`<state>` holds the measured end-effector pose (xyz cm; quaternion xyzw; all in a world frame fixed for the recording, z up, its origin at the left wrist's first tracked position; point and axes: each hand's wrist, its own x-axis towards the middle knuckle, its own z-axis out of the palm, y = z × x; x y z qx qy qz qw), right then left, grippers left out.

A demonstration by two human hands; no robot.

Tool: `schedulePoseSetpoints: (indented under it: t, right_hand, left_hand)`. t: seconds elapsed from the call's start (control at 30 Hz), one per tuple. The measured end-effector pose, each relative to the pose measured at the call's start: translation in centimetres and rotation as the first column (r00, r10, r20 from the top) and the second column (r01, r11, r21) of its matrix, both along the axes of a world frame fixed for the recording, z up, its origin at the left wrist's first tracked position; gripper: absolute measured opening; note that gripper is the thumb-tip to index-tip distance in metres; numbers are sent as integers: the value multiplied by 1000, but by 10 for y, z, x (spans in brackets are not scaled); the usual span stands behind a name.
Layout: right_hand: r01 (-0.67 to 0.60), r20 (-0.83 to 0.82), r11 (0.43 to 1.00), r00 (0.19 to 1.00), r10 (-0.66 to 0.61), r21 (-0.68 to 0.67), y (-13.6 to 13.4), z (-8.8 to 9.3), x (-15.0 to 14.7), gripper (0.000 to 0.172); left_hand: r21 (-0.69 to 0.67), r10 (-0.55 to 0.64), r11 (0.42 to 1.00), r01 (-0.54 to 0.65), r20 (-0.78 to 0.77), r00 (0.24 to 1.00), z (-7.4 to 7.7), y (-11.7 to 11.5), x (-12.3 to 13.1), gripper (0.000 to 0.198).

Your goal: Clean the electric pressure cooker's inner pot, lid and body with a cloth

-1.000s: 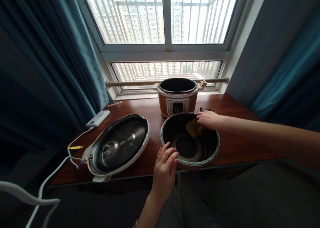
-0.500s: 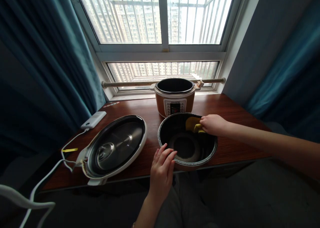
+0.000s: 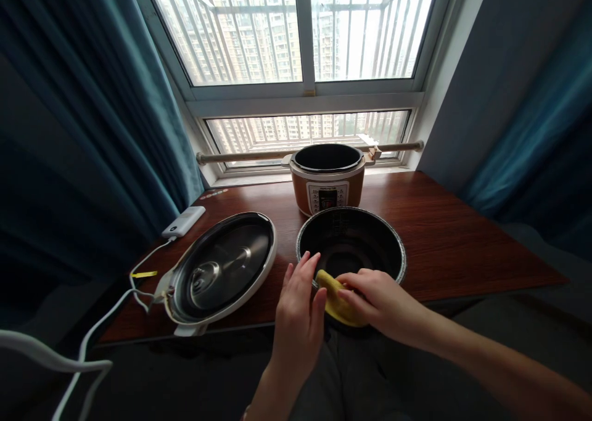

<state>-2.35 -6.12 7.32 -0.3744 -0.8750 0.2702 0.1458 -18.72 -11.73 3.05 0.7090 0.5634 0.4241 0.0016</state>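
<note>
A dark inner pot point(image 3: 361, 236) stands at the front edge of the table, its rim facing up. My right hand point(image 3: 377, 301) is closed on a yellow cloth point(image 3: 342, 304), which drapes over the near rim and down the outside. My left hand point(image 3: 298, 316) rests against the pot's near left rim, its fingers stretched out and holding nothing. Behind the pot is the brown and white electric cooker body point(image 3: 327, 187), open at the top. To the left lies the cooker's lid point(image 3: 226, 267), its dark inner face up.
A white power bank point(image 3: 184, 222) with a white cable point(image 3: 108, 313) lies on the table's left side, near a yellow strip point(image 3: 145, 274). A horizontal pole point(image 3: 245, 156) runs behind the cooker below the window. Blue curtains point(image 3: 111, 100) hang at both sides.
My right hand has moved with the yellow cloth from the inner right wall of the pot to its near rim. My left hand stays by the near left rim. The view has shifted slightly.
</note>
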Motion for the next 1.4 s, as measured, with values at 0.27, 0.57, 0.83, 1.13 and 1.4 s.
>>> schedulePoseSetpoints:
  t: [0.27, 0.57, 0.83, 1.13, 1.4]
  right_hand:
    - [185, -444, 982, 883, -154, 28, 1, -34, 11, 25]
    - [307, -366, 906, 911, -190, 293, 4, -65, 38, 24]
    - [352, -406, 854, 895, -186, 384, 2, -69, 35, 27]
    - [354, -409, 832, 896, -171, 427, 3, -74, 36, 27]
    - [376, -412, 823, 891, -193, 426, 3, -74, 33, 27]
  left_hand:
    - [-138, -80, 989, 49, -235, 969, 0, 3, 34, 49]
    - [-353, -269, 924, 149, -323, 907, 8, 29, -33, 25]
    - [-373, -382, 901, 222, -436, 815, 5, 130, -75, 26]
    - [-407, -614, 784, 469, -617, 492, 11, 210, -18, 37]
    - [-448, -502, 862, 236, -699, 509, 1, 204, -9, 26]
